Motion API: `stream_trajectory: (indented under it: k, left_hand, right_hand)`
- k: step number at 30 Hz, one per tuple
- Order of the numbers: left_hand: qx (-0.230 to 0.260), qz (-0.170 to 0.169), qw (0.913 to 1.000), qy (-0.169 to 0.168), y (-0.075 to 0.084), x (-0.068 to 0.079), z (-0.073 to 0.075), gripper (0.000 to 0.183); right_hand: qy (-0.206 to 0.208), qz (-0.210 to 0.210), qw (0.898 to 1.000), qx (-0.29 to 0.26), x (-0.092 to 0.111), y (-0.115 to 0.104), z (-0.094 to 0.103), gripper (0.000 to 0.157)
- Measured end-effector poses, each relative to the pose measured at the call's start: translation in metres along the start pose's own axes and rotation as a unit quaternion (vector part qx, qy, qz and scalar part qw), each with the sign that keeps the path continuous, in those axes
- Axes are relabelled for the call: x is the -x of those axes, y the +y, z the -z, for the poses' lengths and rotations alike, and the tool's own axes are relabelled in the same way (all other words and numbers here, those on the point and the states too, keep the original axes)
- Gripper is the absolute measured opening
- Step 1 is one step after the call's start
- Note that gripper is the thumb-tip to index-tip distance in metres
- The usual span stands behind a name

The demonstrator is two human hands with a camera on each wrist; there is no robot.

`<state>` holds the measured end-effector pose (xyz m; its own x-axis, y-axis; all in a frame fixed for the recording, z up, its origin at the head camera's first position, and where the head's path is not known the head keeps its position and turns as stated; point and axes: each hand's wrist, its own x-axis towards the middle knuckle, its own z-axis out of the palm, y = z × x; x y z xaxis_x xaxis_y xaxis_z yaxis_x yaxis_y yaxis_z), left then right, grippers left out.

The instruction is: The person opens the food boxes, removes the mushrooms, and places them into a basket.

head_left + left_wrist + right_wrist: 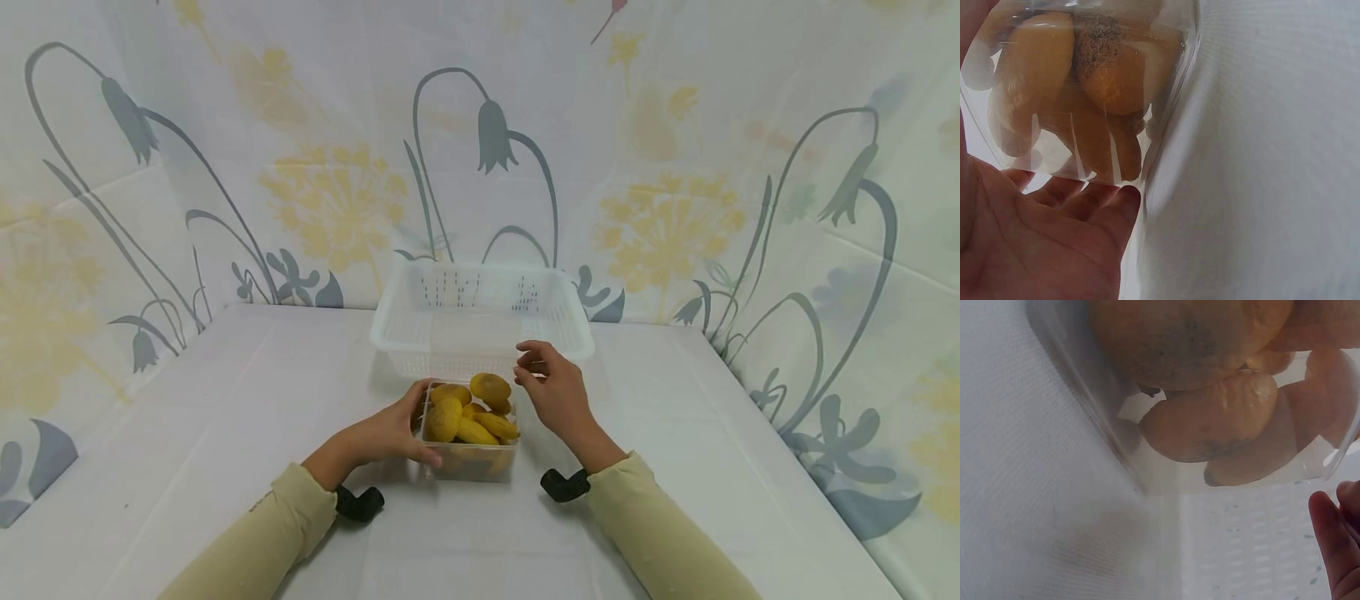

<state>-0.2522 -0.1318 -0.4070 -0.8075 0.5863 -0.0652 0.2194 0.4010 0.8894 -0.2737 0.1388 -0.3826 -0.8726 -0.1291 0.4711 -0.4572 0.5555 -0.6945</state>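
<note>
A clear plastic box (472,462) stands on the table, filled with yellow produce (445,419), some rounded and some long, with dark specks. My left hand (386,433) holds the box at its left side, thumb toward the near face and fingers round behind; the left wrist view shows its fingertips (1127,197) against the clear wall. Behind the box rises a faint clear panel (472,333) like a raised lid. Beside that panel's right edge, my right hand (553,387) hovers with bent fingers and thumb apart, no item visible between them.
A white perforated basket (577,337) stands behind the box, near the back of the white-covered table (675,467). Flower-printed cloth (495,200) hangs at the back and both sides. Each wrist carries a black mount, the left one (360,505) close to the tabletop.
</note>
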Motion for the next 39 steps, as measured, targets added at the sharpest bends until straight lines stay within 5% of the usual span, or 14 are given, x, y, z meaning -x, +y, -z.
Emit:
stream_trajectory:
  k: [18, 39]
  left_hand:
    - [-0.007, -0.01, 0.9999, 0.002, 0.001, 0.002, 0.0, 0.104]
    - [-0.022, 0.001, 0.9997, 0.005, 0.0, 0.004, 0.005, 0.106]
  right_hand:
    - [-0.006, -0.009, 1.0, -0.005, 0.0, 0.003, -0.001, 0.031]
    - [0.004, 0.076, 0.997, 0.033, 0.002, -0.01, 0.008, 0.024]
